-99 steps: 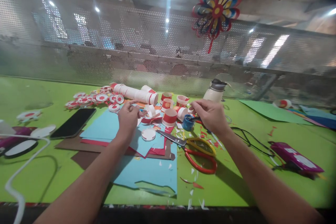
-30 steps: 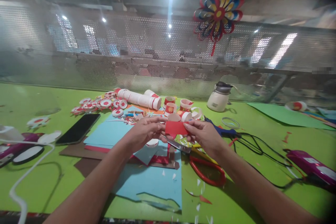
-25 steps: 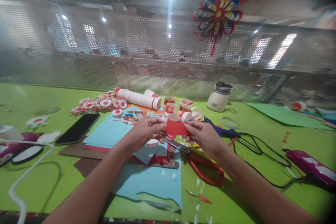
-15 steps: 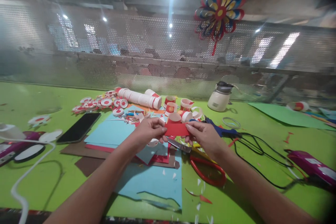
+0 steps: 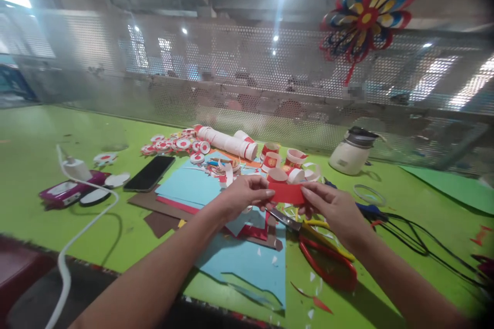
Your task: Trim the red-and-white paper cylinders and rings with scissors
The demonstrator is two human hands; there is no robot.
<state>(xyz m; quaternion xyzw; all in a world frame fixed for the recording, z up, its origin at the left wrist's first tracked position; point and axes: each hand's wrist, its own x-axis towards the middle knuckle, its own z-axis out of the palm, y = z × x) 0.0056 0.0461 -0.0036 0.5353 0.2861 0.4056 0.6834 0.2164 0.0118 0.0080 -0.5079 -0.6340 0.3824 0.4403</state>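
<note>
Above the scissors (image 5: pixel 320 247) on the green counter (image 5: pixel 386 231), we pinch a red paper strip (image 5: pixel 287 193) at each end, left hand (image 5: pixel 247 196) and right hand (image 5: pixel 334 208) both clamped on it; we judge even tension keeps it flat and uncreased.

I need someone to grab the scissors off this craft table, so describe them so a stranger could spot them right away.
Start at the green table and find the sheets of blue paper near its front edge. The scissors lie just right of them, below the right hand. Large red and yellow loop handles set them apart.
</note>
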